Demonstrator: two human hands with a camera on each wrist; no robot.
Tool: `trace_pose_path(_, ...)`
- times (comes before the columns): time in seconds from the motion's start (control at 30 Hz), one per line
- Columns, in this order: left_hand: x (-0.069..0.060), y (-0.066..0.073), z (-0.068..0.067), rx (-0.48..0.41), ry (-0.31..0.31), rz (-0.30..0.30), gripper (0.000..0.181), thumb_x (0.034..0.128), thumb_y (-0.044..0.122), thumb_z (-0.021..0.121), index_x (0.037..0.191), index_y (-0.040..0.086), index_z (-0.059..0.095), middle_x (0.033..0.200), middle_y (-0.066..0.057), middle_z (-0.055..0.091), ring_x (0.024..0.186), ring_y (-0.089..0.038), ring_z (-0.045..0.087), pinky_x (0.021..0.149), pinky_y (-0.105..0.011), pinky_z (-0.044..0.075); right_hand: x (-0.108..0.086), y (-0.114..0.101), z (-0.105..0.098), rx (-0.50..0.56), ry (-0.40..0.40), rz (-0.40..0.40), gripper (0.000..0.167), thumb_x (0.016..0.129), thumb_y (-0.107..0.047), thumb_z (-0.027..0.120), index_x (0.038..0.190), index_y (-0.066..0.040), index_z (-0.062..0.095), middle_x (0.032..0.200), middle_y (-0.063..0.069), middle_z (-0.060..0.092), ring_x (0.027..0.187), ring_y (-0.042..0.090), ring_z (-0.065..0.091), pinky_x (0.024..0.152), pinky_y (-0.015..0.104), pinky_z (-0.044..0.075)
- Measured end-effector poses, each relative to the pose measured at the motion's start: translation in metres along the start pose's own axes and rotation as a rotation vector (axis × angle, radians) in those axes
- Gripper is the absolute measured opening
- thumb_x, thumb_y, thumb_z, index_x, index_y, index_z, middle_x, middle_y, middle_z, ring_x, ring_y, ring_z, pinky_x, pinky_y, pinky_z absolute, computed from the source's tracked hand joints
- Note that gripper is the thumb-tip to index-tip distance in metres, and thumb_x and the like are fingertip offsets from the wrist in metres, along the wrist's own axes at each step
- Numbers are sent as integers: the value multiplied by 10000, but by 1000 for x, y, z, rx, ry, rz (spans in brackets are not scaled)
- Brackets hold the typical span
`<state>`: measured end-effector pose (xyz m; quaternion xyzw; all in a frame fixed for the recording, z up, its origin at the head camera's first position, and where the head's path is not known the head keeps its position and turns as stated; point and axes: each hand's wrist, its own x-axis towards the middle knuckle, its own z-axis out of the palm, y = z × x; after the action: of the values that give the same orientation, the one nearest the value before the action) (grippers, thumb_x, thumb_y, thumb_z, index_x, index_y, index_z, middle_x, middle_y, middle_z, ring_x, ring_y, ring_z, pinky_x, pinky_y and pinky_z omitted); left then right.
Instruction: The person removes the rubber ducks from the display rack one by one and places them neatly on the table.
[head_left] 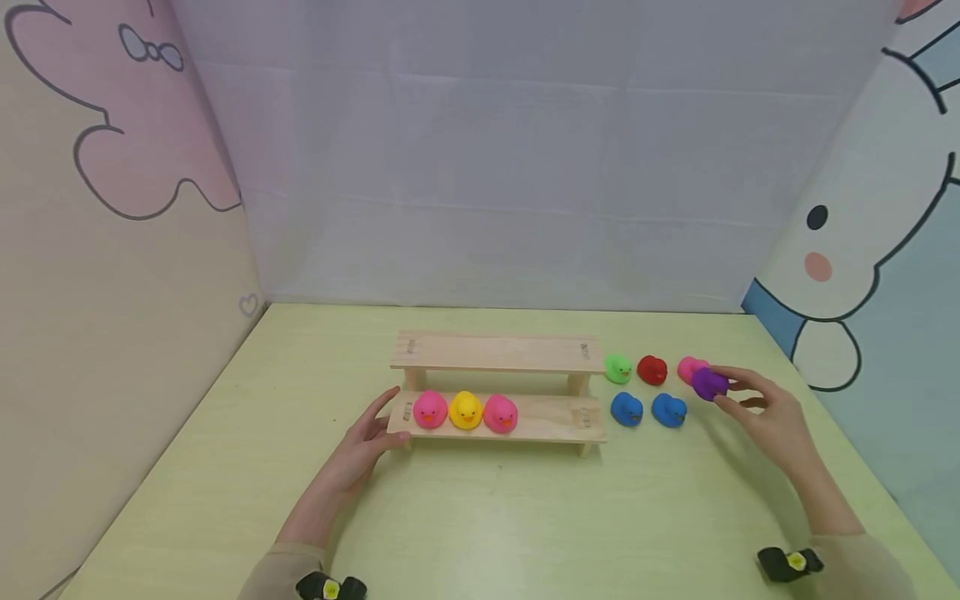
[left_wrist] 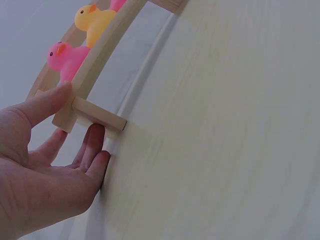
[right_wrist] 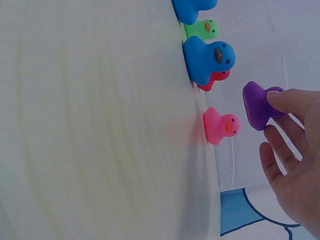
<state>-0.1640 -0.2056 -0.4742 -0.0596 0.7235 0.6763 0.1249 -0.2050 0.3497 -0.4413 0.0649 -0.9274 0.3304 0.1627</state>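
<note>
- Beige sleeves (head_left: 281, 571) come in at the bottom, over a pale table (head_left: 495, 525).
- Left hand (head_left: 362, 448) grips the left end of the lower shelf (head_left: 551, 417), thumb on its front edge.
- Pink duck (head_left: 430, 410), yellow duck (head_left: 466, 410) and second pink duck (head_left: 501, 414) sit in a row on that shelf, toward its left.
- Right hand (head_left: 772, 421) pinches the purple duck (head_left: 709, 384) between thumb and fingers, raised off the table.
- Two blue ducks (head_left: 627, 409) stand right of the shelf.
- Behind them are a green duck (head_left: 618, 368), a red duck (head_left: 652, 370) and a third pink duck (head_left: 688, 367).
- Bare upper shelf (head_left: 495, 350) rises behind the lower one.
- White cloth (head_left: 495, 167) hangs farthest back.
</note>
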Motion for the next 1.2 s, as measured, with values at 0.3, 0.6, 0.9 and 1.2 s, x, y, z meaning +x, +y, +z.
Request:
trace_pose_path(0.3, -1, 1, 0, 8, -2, -2, 769, 925, 159, 661, 1547, 362, 258, 1488, -184, 444, 1278, -276, 519, 1212, -577, 194, 0, 12, -1, -40, -37, 14, 399, 929, -167, 685, 1309, -70, 611, 1230, 212, 628, 920, -228, 402, 689, 21, 421)
trace_pose_path(0.6, -2, 2, -1, 9, -4, 2, 764, 934, 158, 653, 1553, 354, 249, 1502, -179, 431, 1243, -243, 545, 1216, -555, 205, -1, 15, -4, -44, -91, 8, 379, 933, -145, 676, 1294, -46, 614, 1283, 265, 611, 908, -283, 370, 679, 36, 433)
trace_pose_path(0.9, -2, 2, -1, 9, -1, -7, 759, 939, 176, 653, 1552, 364, 247, 1492, -179, 436, 1259, -260, 524, 1214, -583, 189, 0, 23, -4, -42, -209, 49, 376, 916, -162, 698, 1272, -58, 637, 1271, 257, 633, 909, -257, 388, 704, 103, 474)
trace_pose_path(1.2, -3, 2, -1, 6, -12, -1, 754, 945, 173, 645, 1553, 365, 243, 1491, -185, 439, 1249, -257, 526, 1209, -602, 174, 1, 27, -5, -50, -290, 119, 424, 914, -199, 696, 1301, -45, 616, 1301, 270, 608, 1019, 211, 630, 755, 310, 487)
